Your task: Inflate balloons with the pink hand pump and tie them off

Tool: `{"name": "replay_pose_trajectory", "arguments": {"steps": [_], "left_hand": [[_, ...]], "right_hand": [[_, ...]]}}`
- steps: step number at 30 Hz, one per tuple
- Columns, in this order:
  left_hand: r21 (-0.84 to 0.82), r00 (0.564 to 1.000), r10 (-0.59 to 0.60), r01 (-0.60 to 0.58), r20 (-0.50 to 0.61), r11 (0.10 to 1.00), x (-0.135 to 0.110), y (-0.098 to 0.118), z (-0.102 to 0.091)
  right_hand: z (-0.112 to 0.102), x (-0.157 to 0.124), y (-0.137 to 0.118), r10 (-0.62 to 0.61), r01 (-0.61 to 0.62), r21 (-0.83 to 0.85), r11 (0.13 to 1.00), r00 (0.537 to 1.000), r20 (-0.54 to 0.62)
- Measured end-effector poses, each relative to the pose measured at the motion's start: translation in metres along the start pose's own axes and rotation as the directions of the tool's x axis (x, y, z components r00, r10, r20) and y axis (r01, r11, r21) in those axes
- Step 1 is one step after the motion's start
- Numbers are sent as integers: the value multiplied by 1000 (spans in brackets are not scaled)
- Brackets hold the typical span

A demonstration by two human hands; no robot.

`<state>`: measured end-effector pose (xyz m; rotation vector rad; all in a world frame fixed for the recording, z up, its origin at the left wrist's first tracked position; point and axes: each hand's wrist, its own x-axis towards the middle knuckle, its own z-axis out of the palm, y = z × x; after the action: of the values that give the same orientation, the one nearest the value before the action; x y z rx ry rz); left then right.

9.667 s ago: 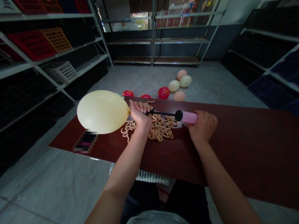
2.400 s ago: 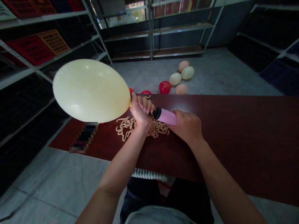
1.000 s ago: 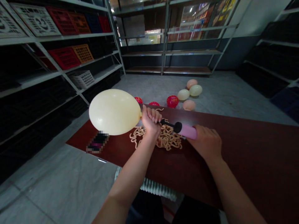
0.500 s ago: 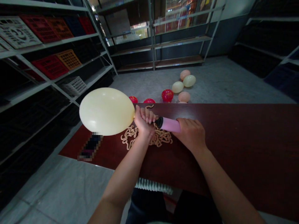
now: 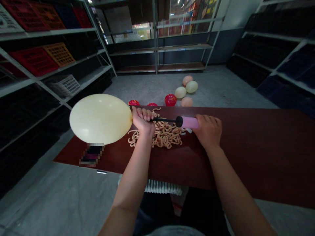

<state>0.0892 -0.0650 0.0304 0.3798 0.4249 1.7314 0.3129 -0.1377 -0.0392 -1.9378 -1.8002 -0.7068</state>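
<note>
A large pale yellow balloon (image 5: 100, 118), inflated, extends leftward from my left hand (image 5: 142, 119), whose fingers are closed around its neck and the near end of a hand pump. The pump's thin black rod (image 5: 166, 120) shows between my hands, leading into the pink barrel (image 5: 189, 122). My right hand (image 5: 209, 131) is wrapped around the barrel's right end. Beneath the rod lies a heap of uninflated, beige, long thin balloons (image 5: 166, 136) on the dark red table (image 5: 258, 147). What exactly sits inside my left fist is hidden.
A pixelated phone-like object (image 5: 92, 154) lies near the table's left edge. Beyond the table, red balloons (image 5: 170, 100), cream balloons (image 5: 192, 87) and peach balloons (image 5: 187, 102) rest on the floor. Shelves with crates (image 5: 59, 54) stand left; more racks (image 5: 182, 67) line the back and right.
My hands have moved apart, so a longer stretch of the black rod shows between them. The yellow balloon looks a little larger and sits further left in view, which has also shifted.
</note>
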Motion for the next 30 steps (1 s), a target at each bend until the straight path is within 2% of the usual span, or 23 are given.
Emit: {"name": "replay_pose_trajectory", "arguments": {"steps": [5,9,13,17,21,25,30], "left_hand": [[-96,1000,2,-5,-29,995,7,5,-7],[-123,1000,-6,4,-17,992,9,5,-11],[-112,1000,9,-6,25,994,6,6,-10],[-103,997,48,-42,59,994,-1,8,-5],[-64,997,58,-54,53,996,-11,3,4],[-1,996,16,-16,84,1000,-22,-12,11],[57,990,-44,37,135,998,-31,-28,13]], "right_hand": [[2,-3,17,54,-58,-57,997,997,-63],[3,-3,23,34,-42,-77,996,994,-100],[3,-3,22,13,-16,-26,1000,994,-107],[-1,-3,15,24,-25,-18,1000,998,-54],[-8,-1,5,-66,66,11,998,998,-2],[-14,1,-10,-140,138,66,988,990,13],[-20,2,-29,-174,170,177,969,985,7]]}}
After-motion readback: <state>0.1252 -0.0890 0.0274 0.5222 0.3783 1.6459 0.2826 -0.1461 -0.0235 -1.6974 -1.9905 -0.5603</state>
